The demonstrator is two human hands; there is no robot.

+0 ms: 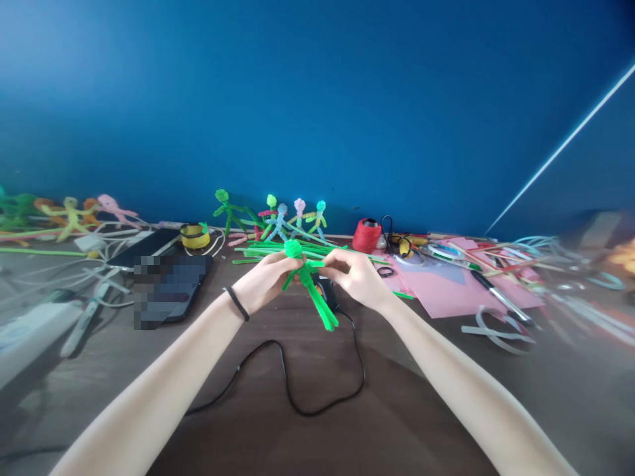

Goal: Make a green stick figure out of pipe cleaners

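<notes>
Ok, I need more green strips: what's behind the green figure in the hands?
Green strips and a partly hidden black object show behind the green figure. Anything covered by the figure, left hand or right hand can't be seen.

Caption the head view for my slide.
Left hand and right hand hold a green fuzzy figure above a dark table; colourful figures before a blue wall.

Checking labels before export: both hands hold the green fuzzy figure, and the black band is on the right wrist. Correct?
Wrong wrist: the head view shows the black band on the left wrist. Both hands do hold the green fuzzy figure.
</notes>
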